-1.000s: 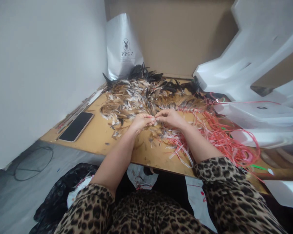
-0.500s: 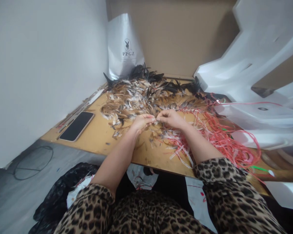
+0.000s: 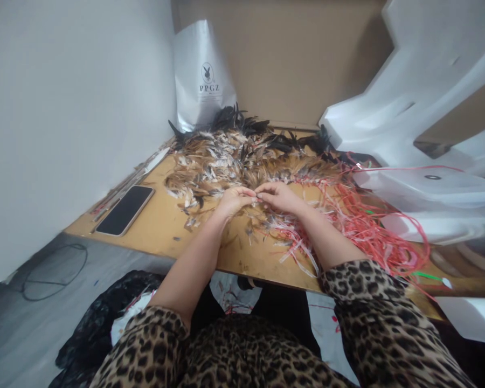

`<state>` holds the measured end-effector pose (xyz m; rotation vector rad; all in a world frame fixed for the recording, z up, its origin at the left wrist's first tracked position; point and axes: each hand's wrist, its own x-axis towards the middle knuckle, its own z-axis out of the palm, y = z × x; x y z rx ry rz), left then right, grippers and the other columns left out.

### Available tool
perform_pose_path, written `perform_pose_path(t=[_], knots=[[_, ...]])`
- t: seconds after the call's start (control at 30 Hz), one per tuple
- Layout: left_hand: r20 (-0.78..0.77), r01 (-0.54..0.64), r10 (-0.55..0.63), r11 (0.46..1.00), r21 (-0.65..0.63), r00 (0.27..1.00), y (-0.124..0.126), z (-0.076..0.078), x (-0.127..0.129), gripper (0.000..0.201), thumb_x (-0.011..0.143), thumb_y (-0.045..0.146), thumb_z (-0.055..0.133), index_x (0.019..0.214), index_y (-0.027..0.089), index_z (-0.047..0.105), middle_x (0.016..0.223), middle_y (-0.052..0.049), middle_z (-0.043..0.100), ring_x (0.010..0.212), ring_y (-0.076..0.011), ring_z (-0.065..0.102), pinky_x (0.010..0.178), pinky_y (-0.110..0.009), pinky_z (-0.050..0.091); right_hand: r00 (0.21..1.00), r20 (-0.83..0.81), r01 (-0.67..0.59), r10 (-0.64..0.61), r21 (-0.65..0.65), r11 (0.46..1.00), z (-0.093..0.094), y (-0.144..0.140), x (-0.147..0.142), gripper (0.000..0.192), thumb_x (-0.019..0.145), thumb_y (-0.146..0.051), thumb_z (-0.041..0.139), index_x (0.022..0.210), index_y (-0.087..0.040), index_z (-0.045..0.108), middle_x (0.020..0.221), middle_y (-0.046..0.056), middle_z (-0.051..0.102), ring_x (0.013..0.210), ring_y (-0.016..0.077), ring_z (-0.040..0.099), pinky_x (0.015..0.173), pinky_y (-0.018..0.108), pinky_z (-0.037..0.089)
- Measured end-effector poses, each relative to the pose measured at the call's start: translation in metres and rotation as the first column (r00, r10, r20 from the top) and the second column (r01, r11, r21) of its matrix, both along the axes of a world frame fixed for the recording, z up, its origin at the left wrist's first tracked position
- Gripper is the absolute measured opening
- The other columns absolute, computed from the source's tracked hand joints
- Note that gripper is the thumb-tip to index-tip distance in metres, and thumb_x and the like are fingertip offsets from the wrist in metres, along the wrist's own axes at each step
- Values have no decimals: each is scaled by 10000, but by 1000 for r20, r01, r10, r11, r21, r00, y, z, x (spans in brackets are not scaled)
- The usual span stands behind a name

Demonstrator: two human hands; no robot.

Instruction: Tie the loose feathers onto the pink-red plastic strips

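My left hand [image 3: 235, 200] and my right hand [image 3: 281, 195] meet fingertip to fingertip over a wooden board [image 3: 157, 229]. Both pinch small feathers between thumb and fingers at the near edge of a wide heap of brown, white and black feathers [image 3: 234, 159]. What exactly sits between the fingertips is too small to make out. A tangle of red and pink strings [image 3: 359, 221] spreads from under my right wrist to the right. My sleeves are leopard print.
A black phone [image 3: 125, 209] lies on the board's left side near thin sticks by the wall. A silver bag [image 3: 202, 75] stands in the back corner. White foam pieces [image 3: 420, 108] are stacked at the right. A black cable [image 3: 52, 264] lies on the floor.
Hardly anything differs: both hands stay pinched together at the same spot over the feathers, with only a slight shift of the view.
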<state>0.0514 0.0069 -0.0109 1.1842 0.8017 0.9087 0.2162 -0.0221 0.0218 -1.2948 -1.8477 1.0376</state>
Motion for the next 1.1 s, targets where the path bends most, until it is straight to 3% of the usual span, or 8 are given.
perform_pose_path(t=[0.2, 0.33, 0.4, 0.5, 0.6, 0.8, 1.1], knots=[[-101, -20, 30, 995, 95, 994, -1, 2, 3, 229, 506, 192, 710, 699, 116, 612, 603, -2, 599, 544, -77, 532, 575, -212, 415, 970, 232, 24, -71, 200, 979, -8, 5, 3, 219, 708, -250, 517, 806, -158, 690, 635, 7, 650, 556, 103, 537, 556, 207, 384], [-142, -43, 72, 979, 199, 987, -1, -3, 7, 180, 549, 167, 661, 711, 115, 602, 626, -10, 595, 561, -82, 529, 593, -219, 423, 944, 314, 23, -96, 228, 973, -8, 7, 5, 211, 706, -241, 528, 785, -160, 705, 666, 15, 670, 561, 104, 542, 556, 205, 371], [-172, -60, 115, 953, 296, 978, -1, -7, 9, 151, 587, 166, 627, 729, 121, 601, 653, -17, 595, 577, -86, 531, 604, -224, 428, 933, 342, 29, -110, 234, 972, -7, 7, 4, 205, 706, -235, 531, 774, -159, 709, 662, 18, 671, 565, 106, 544, 556, 205, 369], [-239, -85, 228, 868, 489, 944, -2, -11, 10, 138, 646, 166, 569, 775, 140, 611, 678, -25, 590, 607, -99, 536, 609, -221, 425, 926, 350, 63, -140, 220, 973, -8, 7, 2, 198, 696, -232, 546, 774, -155, 712, 645, 20, 668, 556, 108, 541, 551, 208, 370], [-292, -84, 321, 789, 608, 901, -5, -9, 8, 187, 689, 147, 518, 846, 160, 618, 691, -25, 593, 602, -101, 534, 604, -215, 414, 944, 292, 107, -153, 167, 980, -9, 7, -1, 201, 693, -245, 555, 780, -152, 710, 625, 21, 665, 535, 109, 542, 528, 208, 376], [-300, -163, 503, 686, 710, 810, -8, -4, 5, 217, 695, 130, 524, 881, 186, 619, 740, -18, 618, 645, -115, 542, 672, -230, 414, 972, 162, 153, -168, 105, 983, -10, 8, -6, 205, 696, -271, 558, 775, -144, 697, 593, 21, 655, 508, 108, 546, 490, 202, 383], [-194, -181, 561, 543, 820, 805, -6, -7, 6, 84, 738, 190, 539, 738, 163, 618, 739, -32, 622, 699, -125, 549, 684, -243, 422, 976, -156, 152, -154, -30, 988, -12, 13, -8, 212, 652, -259, 628, 833, -147, 617, 574, -4, 628, 494, 117, 587, 486, 212, 442]])
